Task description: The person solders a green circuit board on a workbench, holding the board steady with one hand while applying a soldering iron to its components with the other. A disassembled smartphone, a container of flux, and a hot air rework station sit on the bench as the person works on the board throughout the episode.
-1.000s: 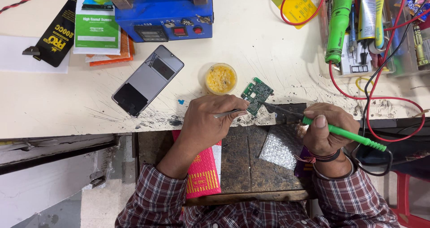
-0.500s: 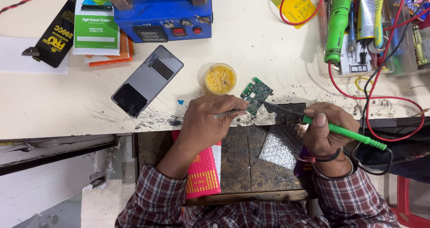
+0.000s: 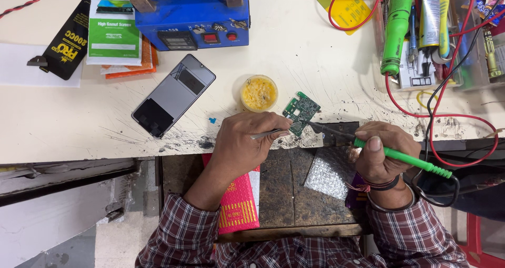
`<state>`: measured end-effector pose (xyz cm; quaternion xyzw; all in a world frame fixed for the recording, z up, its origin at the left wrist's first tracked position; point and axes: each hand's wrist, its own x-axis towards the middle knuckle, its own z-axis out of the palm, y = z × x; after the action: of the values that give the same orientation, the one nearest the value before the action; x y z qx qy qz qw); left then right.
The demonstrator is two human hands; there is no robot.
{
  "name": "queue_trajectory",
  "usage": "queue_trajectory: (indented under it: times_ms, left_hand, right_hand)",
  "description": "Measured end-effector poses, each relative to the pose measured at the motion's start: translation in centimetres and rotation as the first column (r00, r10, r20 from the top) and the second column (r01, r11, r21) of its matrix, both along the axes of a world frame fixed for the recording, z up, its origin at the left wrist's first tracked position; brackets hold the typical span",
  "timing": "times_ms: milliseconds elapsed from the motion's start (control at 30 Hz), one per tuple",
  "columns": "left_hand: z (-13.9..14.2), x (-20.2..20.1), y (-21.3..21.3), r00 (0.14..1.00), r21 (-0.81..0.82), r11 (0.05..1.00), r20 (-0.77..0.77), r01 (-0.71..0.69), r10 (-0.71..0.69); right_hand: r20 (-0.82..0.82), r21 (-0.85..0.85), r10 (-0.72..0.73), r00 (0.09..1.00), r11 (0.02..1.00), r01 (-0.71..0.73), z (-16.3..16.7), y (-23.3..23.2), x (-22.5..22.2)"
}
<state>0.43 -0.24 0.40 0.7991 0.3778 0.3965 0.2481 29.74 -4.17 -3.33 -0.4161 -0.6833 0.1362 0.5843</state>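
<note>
The small green circuit board [image 3: 301, 112] is lying at the near edge of the counter [image 3: 315, 52], close in where both hands can reach it. The left hand [image 3: 247, 142] is pressing metal tweezers [image 3: 271, 133] against the board's near corner, seemingly pinning it flat; its fingers are pinching narrow around the tweezers. The right hand [image 3: 381, 149] is wrapping its fingers tight around the green-handled soldering iron [image 3: 379, 147], angling the dark tip leftward onto the board. A yellow flux pot [image 3: 258, 93] is sitting just left of the board, handy, with a phone [image 3: 173, 95] farther left.
</note>
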Motion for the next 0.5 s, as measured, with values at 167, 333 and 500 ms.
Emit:
queue_trajectory:
  times_ms: [167, 333, 500]
  left_hand:
    - [-0.51, 0.06, -0.03, 1.0, -0.011, 1.0, 0.004, -0.001, 0.001]
    - [-0.69, 0.26, 0.21, 1.0, 0.007, 1.0, -0.007, -0.003, 0.003]
    - [-0.53, 0.45, 0.41, 1.0, -0.051, 0.999, -0.009, -0.014, 0.013]
  right_hand:
    - [-0.022, -0.005, -0.017, 1.0, 1.0, 0.017, -0.09, 0.03, -0.06]
    - [-0.009, 0.028, 0.005, 1.0, 1.0, -0.005, 0.43, 0.45, -0.39]
    - [-0.052, 0.013, -0.015, 0.999, 1.0, 0.016, 0.65, 0.78, -0.9]
